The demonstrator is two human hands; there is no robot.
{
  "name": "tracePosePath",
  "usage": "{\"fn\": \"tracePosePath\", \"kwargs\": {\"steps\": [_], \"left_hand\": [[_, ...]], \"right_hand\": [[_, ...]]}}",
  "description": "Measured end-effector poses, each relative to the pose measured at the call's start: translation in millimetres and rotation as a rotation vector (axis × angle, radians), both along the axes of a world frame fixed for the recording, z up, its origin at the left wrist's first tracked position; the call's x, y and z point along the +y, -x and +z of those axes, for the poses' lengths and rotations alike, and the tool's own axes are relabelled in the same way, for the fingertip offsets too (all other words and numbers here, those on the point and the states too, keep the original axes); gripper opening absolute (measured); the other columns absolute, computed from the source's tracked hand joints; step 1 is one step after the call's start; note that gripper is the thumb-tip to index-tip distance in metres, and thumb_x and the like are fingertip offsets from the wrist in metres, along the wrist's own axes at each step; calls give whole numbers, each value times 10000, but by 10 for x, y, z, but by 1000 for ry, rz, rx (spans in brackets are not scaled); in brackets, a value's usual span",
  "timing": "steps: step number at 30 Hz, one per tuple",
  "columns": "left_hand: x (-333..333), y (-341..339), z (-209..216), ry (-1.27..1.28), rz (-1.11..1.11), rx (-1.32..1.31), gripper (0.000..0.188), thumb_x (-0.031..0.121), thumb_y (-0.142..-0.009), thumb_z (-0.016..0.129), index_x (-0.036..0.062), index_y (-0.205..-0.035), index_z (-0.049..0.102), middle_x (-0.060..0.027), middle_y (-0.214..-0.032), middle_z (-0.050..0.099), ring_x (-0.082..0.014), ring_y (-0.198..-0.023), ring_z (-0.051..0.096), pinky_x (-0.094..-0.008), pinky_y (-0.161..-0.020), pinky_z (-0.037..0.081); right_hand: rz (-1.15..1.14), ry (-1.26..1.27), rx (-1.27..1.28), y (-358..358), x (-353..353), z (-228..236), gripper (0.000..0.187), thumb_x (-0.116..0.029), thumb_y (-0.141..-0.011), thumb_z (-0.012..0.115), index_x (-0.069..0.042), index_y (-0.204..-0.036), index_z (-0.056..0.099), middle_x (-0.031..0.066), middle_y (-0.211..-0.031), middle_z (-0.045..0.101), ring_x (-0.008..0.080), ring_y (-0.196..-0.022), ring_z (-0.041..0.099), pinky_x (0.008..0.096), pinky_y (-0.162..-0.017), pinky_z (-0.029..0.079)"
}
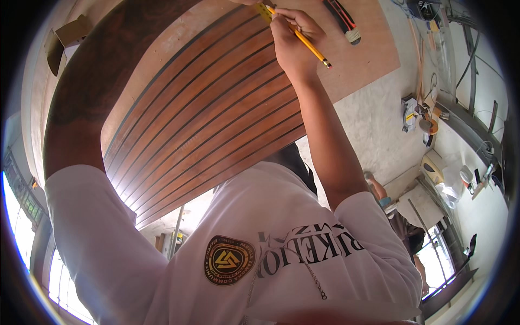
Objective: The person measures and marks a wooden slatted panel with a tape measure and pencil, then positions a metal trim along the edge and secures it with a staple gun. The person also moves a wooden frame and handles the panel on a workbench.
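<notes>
Our right hand point(293, 52) pinches the yellow pencil point(316, 50) between its fingers, apparently to steady its point beside the yellow measuring strip point(264, 13) at the slatted wood panel point(208, 111), jutting past the near edge of the counter point(374, 59), while our left hand point(246, 1), cropped, hides its fingers' state.

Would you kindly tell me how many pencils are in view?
1: the yellow pencil in the right hand, near the picture's top. Others may be hidden or too small to make out.
</notes>
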State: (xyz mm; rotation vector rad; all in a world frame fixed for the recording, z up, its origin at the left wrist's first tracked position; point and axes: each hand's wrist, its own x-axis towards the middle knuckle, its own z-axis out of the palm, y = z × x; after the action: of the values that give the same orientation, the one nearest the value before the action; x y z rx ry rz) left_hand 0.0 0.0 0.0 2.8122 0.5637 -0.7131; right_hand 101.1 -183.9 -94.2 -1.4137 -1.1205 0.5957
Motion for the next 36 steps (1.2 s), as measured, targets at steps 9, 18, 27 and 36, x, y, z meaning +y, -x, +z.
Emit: {"fn": "tracePosePath", "kwargs": {"steps": [9, 18, 27, 36], "left_hand": [[10, -13, -70, -1, -18, -3, 182, 198, -795, 695, 89, -905, 790, -196, -863, 750, -380, -867, 737, -482, -755, 570], [24, 26, -110, 10, 8, -64, 185, 192, -786, 686, 92, -901, 792, -200, -853, 747, -387, -853, 735, -487, -753, 569], [21, 6, -91, 6, 18, -38, 214, 199, -790, 689, 106, -950, 798, -190, -896, 755, -376, -886, 738, -478, -772, 573], [37, 36, -111, 28, -12, -74, 216, 213, -806, 684, 92, -950, 791, -187, -894, 753, -374, -886, 736, -481, -780, 571]], "right_hand": [[-18, 31, -46, 23, 2, 32, 113, -38, -921, 686, 32, -992, 738, 72, -782, 714, 91, -698, 668, 253, -618, 528], [-14, 72, -70, 31, 17, 61, 115, -38, -945, 683, 24, -1038, 711, 82, -845, 704, 115, -761, 661, 266, -671, 521], [-18, 155, -16, 22, 4, 92, 113, -49, -962, 673, 23, -1039, 712, 76, -824, 703, 111, -740, 658, 269, -659, 522], [-19, 32, -152, 6, 25, 98, 101, -48, -947, 691, 27, -1010, 714, 92, -813, 705, 133, -730, 671, 287, -649, 531]]}}
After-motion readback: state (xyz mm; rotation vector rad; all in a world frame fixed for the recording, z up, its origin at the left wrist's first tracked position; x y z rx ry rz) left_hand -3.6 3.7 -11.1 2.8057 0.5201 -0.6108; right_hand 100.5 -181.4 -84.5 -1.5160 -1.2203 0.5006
